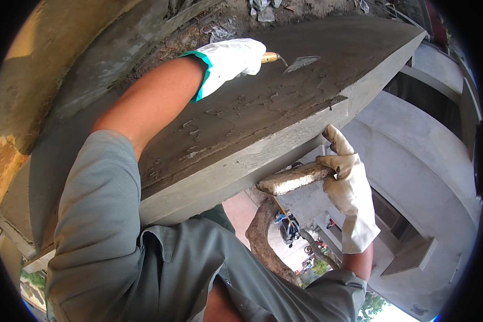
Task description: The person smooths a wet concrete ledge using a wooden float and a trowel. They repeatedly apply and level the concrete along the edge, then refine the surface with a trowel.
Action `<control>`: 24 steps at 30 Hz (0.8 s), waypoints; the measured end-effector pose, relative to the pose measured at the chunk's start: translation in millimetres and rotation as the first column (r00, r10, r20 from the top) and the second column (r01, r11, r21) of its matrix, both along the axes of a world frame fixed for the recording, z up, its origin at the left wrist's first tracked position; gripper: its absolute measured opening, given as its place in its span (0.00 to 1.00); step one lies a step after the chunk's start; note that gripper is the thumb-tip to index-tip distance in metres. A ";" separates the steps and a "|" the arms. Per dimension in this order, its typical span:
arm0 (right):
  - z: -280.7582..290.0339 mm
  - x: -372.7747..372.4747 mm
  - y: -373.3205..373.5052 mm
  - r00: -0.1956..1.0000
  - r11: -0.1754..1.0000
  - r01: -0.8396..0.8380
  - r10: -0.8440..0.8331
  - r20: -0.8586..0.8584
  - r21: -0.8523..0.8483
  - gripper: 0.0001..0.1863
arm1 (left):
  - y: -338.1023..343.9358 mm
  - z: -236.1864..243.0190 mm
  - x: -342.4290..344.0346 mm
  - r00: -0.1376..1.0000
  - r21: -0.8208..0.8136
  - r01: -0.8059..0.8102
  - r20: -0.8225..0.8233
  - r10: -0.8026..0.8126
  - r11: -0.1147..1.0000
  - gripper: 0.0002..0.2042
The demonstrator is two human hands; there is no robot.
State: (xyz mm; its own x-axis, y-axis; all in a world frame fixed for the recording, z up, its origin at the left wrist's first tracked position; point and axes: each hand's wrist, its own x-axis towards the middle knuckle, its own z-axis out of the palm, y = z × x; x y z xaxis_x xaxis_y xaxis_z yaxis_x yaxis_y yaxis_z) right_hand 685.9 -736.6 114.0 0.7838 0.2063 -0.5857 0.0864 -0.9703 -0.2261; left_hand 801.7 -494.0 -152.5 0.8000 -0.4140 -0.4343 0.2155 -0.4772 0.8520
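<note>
My left hand [232, 58], in a white glove with a green cuff, is closed round the wooden handle of a small pointed trowel [301, 63]. The blade is over the wet grey mortar [252, 110] on top of a concrete ledge. Below the ledge's front face [241, 161], my right hand [350, 185] grips a pale, mortar-crusted flat board [291, 180]. That glove is stained brown at the fingertips, and one finger points up near the ledge's lower edge. The mortar looks smooth at the far end and rough and ridged nearer to me.
A stained wall [53, 80] curves along the left. Rubble and scraps of plastic [263, 9] lie behind the ledge. A tree trunk [263, 236] rises from the ground far below, near a parked motorbike [290, 228]. Grey building walls [413, 155] stand at the right.
</note>
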 end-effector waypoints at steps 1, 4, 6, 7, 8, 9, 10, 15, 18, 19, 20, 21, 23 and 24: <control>-0.2 -0.3 -0.5 1.000 1.000 -0.003 0.003 0.000 0.004 0.34 | -8.1 1.5 7.0 0.998 0.045 0.036 0.047 -0.038 0.998 0.05; -1.2 -0.9 -2.3 1.000 1.000 -0.016 0.016 0.013 -0.006 0.34 | -32.5 8.7 20.1 0.998 0.061 0.058 -0.023 -0.057 0.996 0.09; -1.7 -1.5 -3.6 1.000 1.000 -0.018 0.018 0.019 -0.012 0.34 | -40.8 13.7 21.5 0.996 0.063 0.079 -0.055 -0.076 0.995 0.10; -1.9 -1.9 -3.9 1.000 1.000 -0.014 0.014 0.019 -0.012 0.34 | -41.9 16.0 19.2 0.995 0.058 0.082 -0.059 -0.078 0.995 0.10; -2.1 -2.2 -4.3 1.000 1.000 -0.024 0.024 0.016 -0.009 0.34 | -40.9 18.3 15.0 0.996 0.040 0.077 -0.053 -0.075 0.996 0.11; -2.3 -2.7 -4.4 1.000 1.000 0.002 -0.002 0.015 -0.001 0.33 | -36.8 20.7 9.1 0.997 0.039 0.062 -0.051 -0.060 0.997 0.11; -2.5 -2.9 -4.5 1.000 1.000 0.016 -0.016 0.014 0.010 0.33 | -31.5 23.6 2.6 0.997 0.036 0.076 -0.002 -0.076 0.996 0.12; -3.3 -2.4 -2.1 1.000 0.999 0.012 -0.012 0.020 0.032 0.33 | 11.6 38.1 -25.1 0.985 -0.067 0.175 0.021 -0.174 0.982 0.14; -1.9 -1.8 0.2 1.000 1.000 -0.004 0.003 0.023 0.030 0.32 | 27.5 35.5 -22.8 0.991 -0.120 0.108 -0.061 -0.116 0.987 0.11; -1.3 -1.8 0.6 1.000 1.000 0.009 -0.010 0.016 0.018 0.32 | 28.4 31.4 -20.9 0.991 -0.101 0.079 -0.104 -0.090 0.992 0.10; -0.9 -1.8 0.9 1.000 1.000 -0.006 0.006 0.029 -0.006 0.31 | 29.1 25.4 -19.8 0.994 -0.061 -0.002 -0.109 -0.005 0.998 0.07; -0.7 -1.7 0.9 1.000 1.000 0.014 -0.014 0.026 -0.001 0.31 | 26.0 19.2 -16.9 0.992 -0.024 -0.002 -0.123 -0.001 1.000 0.07; -1.0 -1.9 0.4 0.999 0.999 -0.032 0.032 0.038 -0.011 0.32 | 18.4 6.8 -14.9 0.991 0.028 -0.019 -0.132 0.022 0.999 0.06; -1.5 -1.8 -0.2 0.999 1.000 0.011 -0.011 0.030 0.004 0.32 | 20.1 -0.2 -22.4 0.986 -0.427 -0.136 -0.148 0.080 0.894 0.06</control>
